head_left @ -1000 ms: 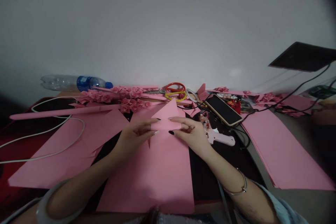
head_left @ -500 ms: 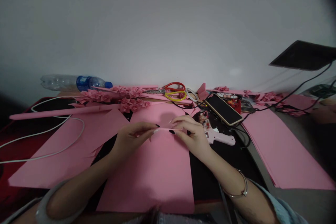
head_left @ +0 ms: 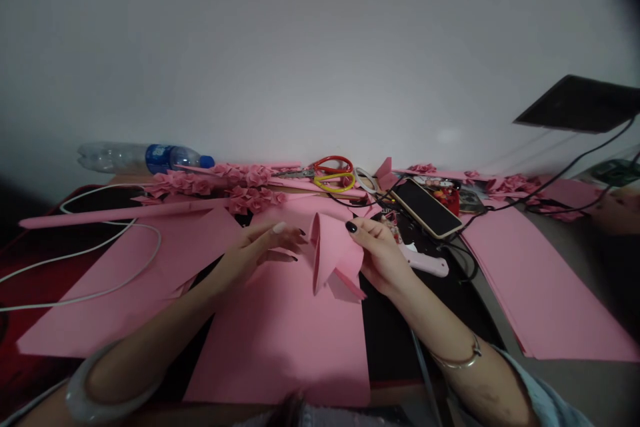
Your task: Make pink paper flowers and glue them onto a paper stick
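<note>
A folded pink paper piece [head_left: 330, 250] with a curved rim and pointed flaps is gripped on its right side by my right hand [head_left: 383, 253], thumb in front. Just left of its rim, my left hand [head_left: 263, 250] has its fingers apart and holds nothing. Both hands are above a large pink sheet [head_left: 280, 347] lying on the dark surface. Behind my right hand, a pale pink glue gun [head_left: 426, 263] is partly hidden.
Scissors with red and yellow handles [head_left: 334, 182] lie at the back beside pink paper flowers [head_left: 255, 200]. A phone [head_left: 427, 208] and black cables are to their right. A plastic bottle [head_left: 157, 157] lies back left. Pink sheets [head_left: 550, 287] are stacked at right.
The pink paper, seen edge-on between both hands before, is now turned with its rounded side showing. My left hand has let go and opened; my right hand has moved slightly right with it.
</note>
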Available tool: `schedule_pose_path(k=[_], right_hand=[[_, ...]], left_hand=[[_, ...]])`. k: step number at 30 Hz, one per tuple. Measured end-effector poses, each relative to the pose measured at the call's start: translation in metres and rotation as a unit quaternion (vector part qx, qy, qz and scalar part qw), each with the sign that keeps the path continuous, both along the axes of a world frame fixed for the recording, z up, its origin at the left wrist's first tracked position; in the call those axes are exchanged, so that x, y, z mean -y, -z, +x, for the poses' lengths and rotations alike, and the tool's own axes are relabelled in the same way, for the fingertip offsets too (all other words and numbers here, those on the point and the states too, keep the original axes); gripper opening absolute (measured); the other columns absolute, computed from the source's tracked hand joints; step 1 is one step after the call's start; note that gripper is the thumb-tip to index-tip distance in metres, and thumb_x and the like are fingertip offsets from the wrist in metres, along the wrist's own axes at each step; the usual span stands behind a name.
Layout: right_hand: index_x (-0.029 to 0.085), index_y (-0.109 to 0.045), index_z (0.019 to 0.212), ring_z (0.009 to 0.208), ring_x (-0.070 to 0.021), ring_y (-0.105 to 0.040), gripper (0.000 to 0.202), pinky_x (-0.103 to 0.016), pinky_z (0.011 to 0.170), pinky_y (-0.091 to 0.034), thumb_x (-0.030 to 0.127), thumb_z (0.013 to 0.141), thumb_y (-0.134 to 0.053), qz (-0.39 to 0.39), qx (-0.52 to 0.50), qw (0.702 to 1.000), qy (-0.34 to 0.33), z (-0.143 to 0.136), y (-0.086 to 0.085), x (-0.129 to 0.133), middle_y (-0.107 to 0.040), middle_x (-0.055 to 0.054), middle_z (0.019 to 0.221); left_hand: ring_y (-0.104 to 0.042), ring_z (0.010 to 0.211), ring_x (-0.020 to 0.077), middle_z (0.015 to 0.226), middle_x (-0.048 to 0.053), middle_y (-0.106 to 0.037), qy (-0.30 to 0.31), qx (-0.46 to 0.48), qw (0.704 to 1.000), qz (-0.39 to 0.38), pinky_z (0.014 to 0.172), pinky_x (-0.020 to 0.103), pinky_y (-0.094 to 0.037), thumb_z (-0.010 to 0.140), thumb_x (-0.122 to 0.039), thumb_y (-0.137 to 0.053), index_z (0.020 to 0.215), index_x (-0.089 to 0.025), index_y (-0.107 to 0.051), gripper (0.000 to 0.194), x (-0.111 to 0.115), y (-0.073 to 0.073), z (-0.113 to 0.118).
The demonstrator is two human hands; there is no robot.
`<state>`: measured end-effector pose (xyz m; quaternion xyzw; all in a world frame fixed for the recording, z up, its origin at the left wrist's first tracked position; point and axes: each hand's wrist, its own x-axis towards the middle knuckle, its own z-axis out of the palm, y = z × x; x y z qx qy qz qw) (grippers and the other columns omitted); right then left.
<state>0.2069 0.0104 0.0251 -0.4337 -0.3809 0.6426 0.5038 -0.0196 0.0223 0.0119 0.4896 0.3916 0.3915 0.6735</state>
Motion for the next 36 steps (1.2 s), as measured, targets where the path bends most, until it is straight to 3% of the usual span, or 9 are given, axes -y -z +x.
schedule_pose_path(k=[3,9,12,17,23,27,32,34,36], right_hand=[[0.016,-0.064,0.066,0.046,-0.0059,-0.034,0.030,-0.020,0.044,-0.029,0.040,0.064,-0.081,-0.015,0.033,0.998,-0.042,-0.001,0.001,0.000,-0.047,0.006,0.055],[0.013,-0.063,0.066,0.048,-0.0057,-0.037,0.034,-0.019,0.046,-0.032,0.044,0.069,-0.077,0.016,0.148,0.984,-0.098,-0.006,0.001,0.004,-0.047,0.006,0.054],[0.013,-0.066,0.072,0.052,-0.0070,-0.043,0.033,-0.020,0.049,-0.034,0.045,0.071,-0.075,0.022,0.161,0.978,-0.129,-0.005,0.000,0.005,-0.052,0.004,0.058],[0.013,-0.068,0.075,0.051,-0.0070,-0.041,0.031,-0.020,0.048,-0.032,0.044,0.074,-0.073,-0.003,0.168,0.966,-0.196,-0.003,0.001,0.004,-0.052,0.004,0.058],[0.013,-0.063,0.068,0.051,-0.0064,-0.033,0.029,-0.021,0.048,-0.023,0.039,0.076,-0.071,0.019,0.197,0.955,-0.221,-0.005,0.004,0.005,-0.045,0.006,0.055],[0.013,-0.061,0.068,0.051,-0.0059,-0.030,0.025,-0.022,0.049,-0.022,0.033,0.078,-0.068,0.044,0.210,0.948,-0.235,-0.006,0.004,0.007,-0.041,0.007,0.055],[0.013,-0.066,0.075,0.053,-0.0067,-0.044,0.012,-0.020,0.051,-0.033,0.023,0.081,-0.065,0.114,0.215,0.946,-0.216,-0.006,-0.003,0.009,-0.054,0.004,0.060],[0.013,-0.069,0.078,0.060,-0.0089,-0.055,0.007,-0.020,0.056,-0.042,0.018,0.081,-0.065,0.184,0.246,0.934,-0.182,-0.006,-0.007,0.011,-0.064,0.000,0.067],[0.014,-0.070,0.082,0.064,-0.0108,-0.063,0.007,-0.021,0.058,-0.047,0.016,0.084,-0.064,0.275,0.294,0.905,-0.140,-0.006,-0.011,0.015,-0.071,-0.002,0.073]], left_hand=[[-0.066,0.086,0.0216,0.095,0.006,-0.072,0.019,0.003,1.000,-0.019,0.077,0.033,-0.054,0.089,-0.046,-0.051,0.096,-0.019,-0.070,0.034,0.002,-0.001,0.001],[-0.059,0.071,0.0176,0.075,0.002,-0.066,0.069,-0.132,0.988,0.043,0.068,0.029,-0.050,0.082,-0.046,-0.060,0.080,-0.016,-0.065,0.031,0.006,-0.008,0.004],[-0.059,0.072,0.0162,0.077,0.002,-0.066,0.083,-0.119,0.989,0.015,0.068,0.027,-0.049,0.079,-0.041,-0.064,0.084,-0.016,-0.064,0.026,0.006,-0.013,0.006],[-0.047,0.052,0.0093,0.057,-0.005,-0.051,0.145,-0.133,0.980,-0.039,0.052,0.021,-0.041,0.074,-0.045,-0.068,0.072,-0.016,-0.058,0.031,0.006,-0.015,0.007],[-0.041,0.051,0.0079,0.055,-0.005,-0.045,0.152,-0.192,0.969,0.018,0.048,0.020,-0.032,0.077,-0.046,-0.064,0.064,-0.015,-0.057,0.035,0.004,-0.008,0.008],[-0.041,0.051,0.0074,0.055,-0.004,-0.048,0.179,-0.195,0.963,0.040,0.048,0.019,-0.029,0.079,-0.042,-0.062,0.068,-0.013,-0.063,0.031,0.005,-0.007,0.007],[-0.057,0.057,0.0109,0.063,0.000,-0.065,0.129,-0.257,0.938,0.194,0.051,0.019,-0.040,0.087,-0.031,-0.055,0.077,-0.013,-0.070,0.025,0.013,-0.012,0.006],[-0.063,0.059,0.0115,0.069,0.000,-0.070,0.074,-0.276,0.900,0.329,0.053,0.019,-0.046,0.090,-0.024,-0.053,0.082,-0.015,-0.071,0.022,0.016,-0.012,0.005],[-0.067,0.062,0.0114,0.075,0.000,-0.074,0.009,-0.262,0.832,0.488,0.057,0.019,-0.051,0.092,-0.020,-0.052,0.090,-0.016,-0.069,0.018,0.019,-0.011,0.004]])
